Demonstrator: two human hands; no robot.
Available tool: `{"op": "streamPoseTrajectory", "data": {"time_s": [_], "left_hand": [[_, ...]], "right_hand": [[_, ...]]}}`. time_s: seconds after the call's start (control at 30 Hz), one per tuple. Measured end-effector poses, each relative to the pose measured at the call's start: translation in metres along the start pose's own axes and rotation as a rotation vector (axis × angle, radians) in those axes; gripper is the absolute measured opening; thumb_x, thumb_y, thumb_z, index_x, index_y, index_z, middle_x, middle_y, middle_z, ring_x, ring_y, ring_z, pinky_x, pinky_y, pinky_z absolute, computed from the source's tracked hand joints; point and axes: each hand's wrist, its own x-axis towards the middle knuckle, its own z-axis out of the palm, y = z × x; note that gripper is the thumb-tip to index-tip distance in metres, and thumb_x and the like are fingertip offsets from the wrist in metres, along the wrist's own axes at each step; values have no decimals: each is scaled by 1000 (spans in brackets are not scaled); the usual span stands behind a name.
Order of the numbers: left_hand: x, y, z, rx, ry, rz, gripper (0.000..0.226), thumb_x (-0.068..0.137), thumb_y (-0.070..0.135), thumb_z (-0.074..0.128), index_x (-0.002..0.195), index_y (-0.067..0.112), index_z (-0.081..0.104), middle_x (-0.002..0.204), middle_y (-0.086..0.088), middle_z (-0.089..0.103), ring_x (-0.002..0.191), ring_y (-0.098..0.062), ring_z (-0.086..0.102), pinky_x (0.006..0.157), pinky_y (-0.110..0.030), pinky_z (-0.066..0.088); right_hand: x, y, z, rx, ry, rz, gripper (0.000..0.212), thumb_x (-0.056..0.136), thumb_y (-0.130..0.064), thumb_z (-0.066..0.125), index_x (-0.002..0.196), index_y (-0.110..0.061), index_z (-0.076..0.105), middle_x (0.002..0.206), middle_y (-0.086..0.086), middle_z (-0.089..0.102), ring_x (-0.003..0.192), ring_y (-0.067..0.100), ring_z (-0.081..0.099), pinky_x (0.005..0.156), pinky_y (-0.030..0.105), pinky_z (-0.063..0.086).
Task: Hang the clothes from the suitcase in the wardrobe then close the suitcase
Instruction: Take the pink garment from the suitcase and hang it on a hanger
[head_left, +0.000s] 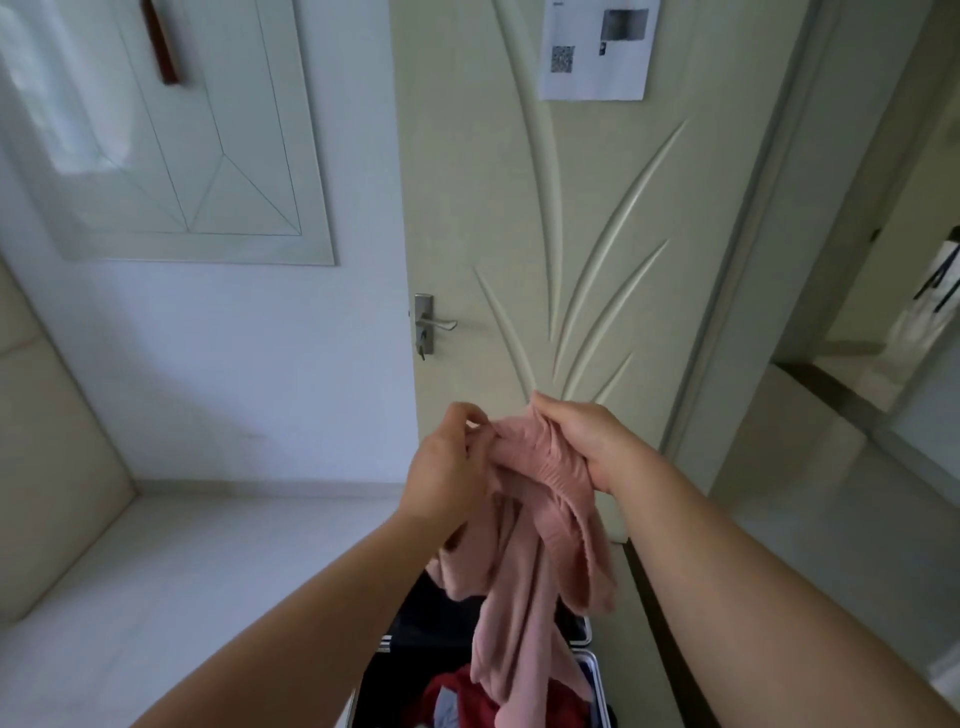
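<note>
A pink knitted garment (524, 566) hangs in the air in front of me, above the open suitcase (589, 670) at the bottom middle of the view. My left hand (447, 467) grips its top edge on the left, fingers curled into the fabric. My right hand (587, 441) holds the bunched ribbed edge on the right. Inside the suitcase lie a red garment (467, 696) and dark clothing (431, 618); the pink cloth and my arms hide much of it. No wardrobe is visible.
A cream door (597, 234) with a metal lever handle (436, 325) stands right behind the garment, a paper notice (597, 47) taped high on it. A white wall with a framed panel (182, 135) is left. Pale floor (182, 561) lies left; a doorway opens right.
</note>
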Motion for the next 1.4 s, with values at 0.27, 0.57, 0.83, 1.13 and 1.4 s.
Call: {"op": "streamPoseTrajectory", "data": {"time_s": [0.27,0.57,0.83,1.13,1.4], "left_hand": [[30,30,8,-120,-79,-220,19,80,33,69,88,15,67,81,2,65,72,-12,59,65,-23,47],[29,53,4,-210,-144,-259,35,71,28,80,98,14,62,83,-1,65,68,-11,60,65,-23,51],[27,60,-3,-287,-57,-275,30,71,21,80,94,11,62,72,1,64,67,-16,60,73,-32,53],[19,61,-22,-359,-82,-334,34,72,19,80,100,12,62,82,-1,63,69,-13,60,56,-17,52],[23,26,-47,305,-250,-45,23,78,0,56,92,18,58,87,-1,60,82,-21,56,68,-26,43]], "right_hand": [[-12,27,-28,-777,-89,-178,97,56,-44,80,140,-39,32,135,-5,46,118,18,52,96,34,48],[-23,44,-55,-927,342,-450,46,83,-22,59,125,-14,43,121,8,51,102,30,58,78,32,46],[-28,37,-41,-574,-182,-214,55,74,-22,68,126,-19,51,122,2,59,105,18,59,89,33,52],[-36,54,-29,-752,53,-294,11,91,-25,46,88,-15,50,83,1,56,75,19,52,57,28,36],[-68,10,-46,-586,282,-303,15,80,-6,51,89,-18,55,81,-1,54,75,15,51,57,24,37]]}}
